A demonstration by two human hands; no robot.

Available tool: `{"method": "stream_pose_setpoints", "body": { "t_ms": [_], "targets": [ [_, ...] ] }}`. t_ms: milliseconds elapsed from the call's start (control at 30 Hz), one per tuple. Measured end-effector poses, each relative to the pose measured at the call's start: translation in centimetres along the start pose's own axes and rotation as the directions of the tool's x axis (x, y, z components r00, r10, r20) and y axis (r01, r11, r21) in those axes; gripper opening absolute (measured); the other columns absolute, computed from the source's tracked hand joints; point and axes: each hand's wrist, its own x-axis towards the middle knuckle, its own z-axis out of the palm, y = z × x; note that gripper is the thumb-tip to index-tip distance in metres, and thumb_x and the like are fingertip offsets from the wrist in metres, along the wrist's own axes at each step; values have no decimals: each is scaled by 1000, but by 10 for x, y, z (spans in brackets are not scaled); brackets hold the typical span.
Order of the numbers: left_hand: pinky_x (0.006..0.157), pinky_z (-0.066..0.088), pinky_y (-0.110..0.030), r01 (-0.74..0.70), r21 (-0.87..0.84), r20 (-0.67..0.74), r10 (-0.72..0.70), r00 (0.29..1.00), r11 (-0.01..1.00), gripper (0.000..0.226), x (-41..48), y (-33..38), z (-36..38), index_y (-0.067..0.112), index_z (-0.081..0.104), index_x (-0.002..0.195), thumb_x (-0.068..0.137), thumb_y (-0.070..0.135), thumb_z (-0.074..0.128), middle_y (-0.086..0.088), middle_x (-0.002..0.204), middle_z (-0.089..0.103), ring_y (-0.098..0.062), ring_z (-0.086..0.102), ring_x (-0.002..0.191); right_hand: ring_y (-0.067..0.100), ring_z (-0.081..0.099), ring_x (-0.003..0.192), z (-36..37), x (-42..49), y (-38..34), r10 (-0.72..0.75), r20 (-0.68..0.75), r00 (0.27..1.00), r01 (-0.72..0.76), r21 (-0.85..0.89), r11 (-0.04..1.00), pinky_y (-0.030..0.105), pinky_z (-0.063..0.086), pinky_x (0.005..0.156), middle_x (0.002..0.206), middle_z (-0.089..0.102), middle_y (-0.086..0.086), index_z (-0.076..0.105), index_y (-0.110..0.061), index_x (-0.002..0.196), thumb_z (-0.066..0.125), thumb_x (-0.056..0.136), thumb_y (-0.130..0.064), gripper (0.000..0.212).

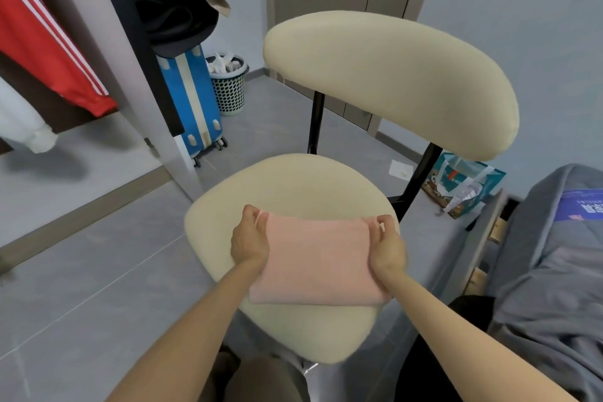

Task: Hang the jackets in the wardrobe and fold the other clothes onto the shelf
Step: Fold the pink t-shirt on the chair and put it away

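Pink folded cloth (318, 263) lies flat on the chair seat (293, 179), toward its front edge. We pinch its far corners, left hand (249, 238) on one, right hand (388, 246) on the other.

The red jacket (32, 52) is cut off by the left edge.

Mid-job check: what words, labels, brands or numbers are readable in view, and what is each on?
Nothing reads clearly.
Large white characters on the blue sheet lying on the grey bedding: too blurred to read.
Print and a white label on the teal bag: too small to read.
No text visible on the pink folded cloth, red jacket or blue suitcase.
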Motion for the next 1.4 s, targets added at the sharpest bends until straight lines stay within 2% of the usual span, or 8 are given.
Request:
{"method": "stream_pose_setpoints", "body": {
  "t_ms": [167,267,400,567,867,1100,1300,1400],
  "targets": [
    [83,44,-41,58,61,-32,-56,998,996,13,-3,8,-6,11,44,109,102,22,40,-12,107,61,-32,56,96,33,49,94,-1,-4,-10,-53,-110,993,40,-123,992,42,42,76,109,55,14,41,-13,108,41,99,-20,11],
    [98,30,-38,-141,142,-134,160,978,980,28,-19,21,-3,11,48,126,98,12,43,-7,129,51,-26,45,118,32,46,107,2,-20,-24,-302,-184,935,262,-211,942,42,36,89,122,54,10,51,-8,117,48,92,-7,25],
    [113,17,-33,-469,219,102,458,883,856,45,-61,35,22,17,39,144,99,13,38,1,147,42,-18,36,136,26,51,119,22,-50,-41,-508,70,858,513,-101,852,37,35,104,130,58,7,52,-10,130,47,94,-7,37],
    [117,-10,-40,-494,505,343,360,868,708,49,-69,8,45,27,14,154,104,32,17,10,162,5,-9,-1,148,13,9,149,37,-51,-16,-447,315,837,544,-398,739,33,-6,119,159,20,-11,26,-30,151,22,105,-29,47],
    [113,-9,-59,-323,540,252,217,943,777,54,-50,-13,32,47,5,150,97,54,14,10,162,-8,-19,-11,148,32,0,148,31,-46,1,-196,192,962,270,-536,800,56,-3,115,162,5,-10,13,-54,148,18,98,-56,51],
    [121,-3,-37,-267,404,222,189,957,875,58,-59,-23,19,37,9,153,99,53,23,-1,162,-8,-24,-2,148,33,21,136,23,-56,8,-79,36,996,87,-369,926,42,20,115,160,6,9,22,-44,149,29,94,-61,58],
    [112,19,-29,-197,162,102,182,978,967,48,-69,-24,-1,24,43,145,98,36,48,1,159,22,-24,27,137,30,30,121,22,-61,9,4,-12,1000,-8,-312,950,43,27,102,147,29,10,22,-44,148,31,92,-64,60],
    [111,24,-32,-51,7,59,51,997,999,52,-68,-20,-8,16,43,143,95,28,57,-11,148,34,-30,35,132,34,34,118,17,-60,9,67,29,997,-59,-219,974,45,33,100,140,34,13,21,-43,147,37,90,-66,64]
  ]
}}
